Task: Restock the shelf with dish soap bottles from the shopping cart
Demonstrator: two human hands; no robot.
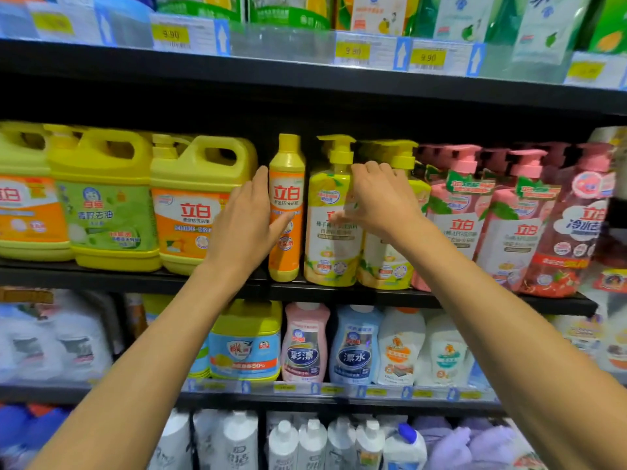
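Middle shelf (40, 273), front edge, all bottles upright: orange bottle (286, 205) with a yellow cap, set between a yellow jug (200, 201) on its left and the first pump bottle (330, 239), yellow, on its right. Just beside that, the second pump bottle (386, 262), also yellow, its upper half hidden behind the right hand.

Grip of the left hand (244, 225), on the orange bottle: fingers straight up along the bottle's left side, in the gap beside the jug; thumb laid across the front label; bottle pinched between thumb and fingers.

Grip of the right hand (383, 198), back toward the camera, knuckles up: fingers curled over the shoulder of the second pump bottle, just below its pump head; thumb tip stretched left onto the label of the first pump bottle. Clamped on the second pump bottle, as far as visible.

Both forearms bare, reaching up from the lower corners.

Surroundings: more yellow jugs farther left, with orange and green labels; pink pump bottles (454, 218) to the right; yellow price tags (353, 50) marked 9.90 on the rail above; pink, blue and white bottles (305, 344) one shelf down; plain white bottles (312, 442) on the lowest row.
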